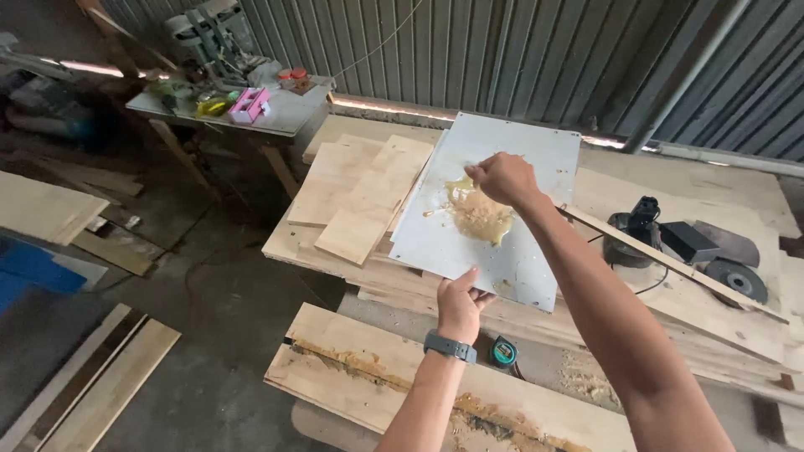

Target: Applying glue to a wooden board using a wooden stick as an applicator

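One white metal sheet [519, 167] on bench [737, 335], near its left edge. Left hand [461, 303] pinches sheet's near edge. Right hand [502, 178] closed, fingertips bunched over one yellow glue puddle [477, 213] at sheet centre. Three loose boards [360, 192] beside sheet. One tape measure [503, 352] below near edge. One angle grinder [670, 243] toward bench's right side.

My left hand [459, 303] grips the near edge of the white panel [536, 159]. My right hand [502, 178] is in the glue puddle [479, 214]. Angle grinder [641, 230] sits to the right.
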